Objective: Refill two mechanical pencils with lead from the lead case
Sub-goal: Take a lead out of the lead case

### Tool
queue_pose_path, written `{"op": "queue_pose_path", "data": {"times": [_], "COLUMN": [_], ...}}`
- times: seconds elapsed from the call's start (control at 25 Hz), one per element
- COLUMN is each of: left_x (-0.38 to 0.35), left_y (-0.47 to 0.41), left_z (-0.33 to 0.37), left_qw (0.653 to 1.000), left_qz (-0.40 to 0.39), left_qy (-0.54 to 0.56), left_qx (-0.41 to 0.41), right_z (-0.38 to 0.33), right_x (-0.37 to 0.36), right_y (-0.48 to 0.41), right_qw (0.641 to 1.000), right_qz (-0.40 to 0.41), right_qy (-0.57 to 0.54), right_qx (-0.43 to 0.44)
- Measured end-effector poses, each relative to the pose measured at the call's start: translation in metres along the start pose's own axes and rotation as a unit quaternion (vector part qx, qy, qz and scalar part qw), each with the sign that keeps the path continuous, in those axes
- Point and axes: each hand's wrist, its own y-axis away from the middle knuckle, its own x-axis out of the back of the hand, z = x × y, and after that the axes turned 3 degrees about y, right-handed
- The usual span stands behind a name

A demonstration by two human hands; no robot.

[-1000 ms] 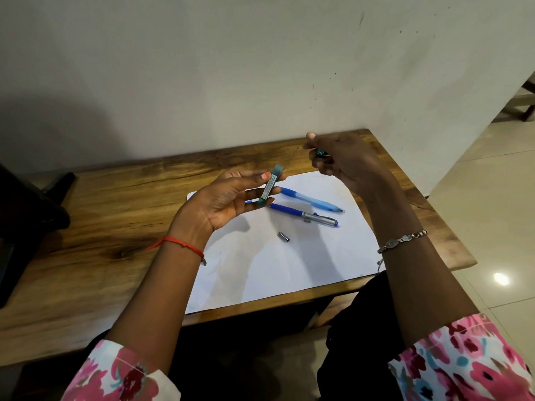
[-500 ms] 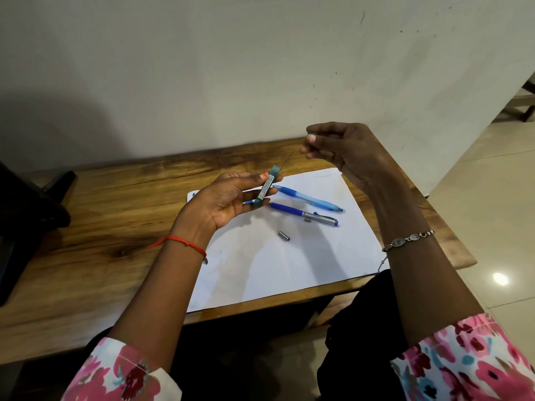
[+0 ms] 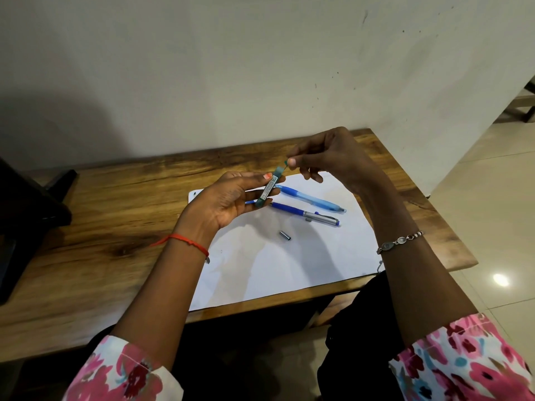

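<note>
Fingers (image 3: 249, 196) of L hand (image 3: 228, 198) curl round lead case (image 3: 269, 188), up over paper (image 3: 289, 270). R hand (image 3: 330, 157) pinches tiny green bit (image 3: 285, 162) at case's top. On paper lie light blue pencil (image 3: 312, 199) & dark blue pencil (image 3: 304, 212).

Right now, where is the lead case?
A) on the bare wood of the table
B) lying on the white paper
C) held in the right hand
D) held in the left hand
D: the left hand grips the lead case above the paper, while the right hand pinches a small green piece at the case's upper end.
</note>
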Motion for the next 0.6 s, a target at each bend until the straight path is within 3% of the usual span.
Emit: {"op": "queue_pose_path", "data": {"times": [0.6], "left_x": [-0.0022], "left_y": [0.0005], "left_z": [-0.0022], "left_qw": [0.999], "left_qz": [0.031], "left_qy": [0.0], "left_qx": [0.035], "right_z": [-0.0009], "right_x": [-0.0051], "right_y": [0.0012], "right_qw": [0.996], "right_qz": [-0.018], "right_qy": [0.086], "right_qx": [0.001]}}
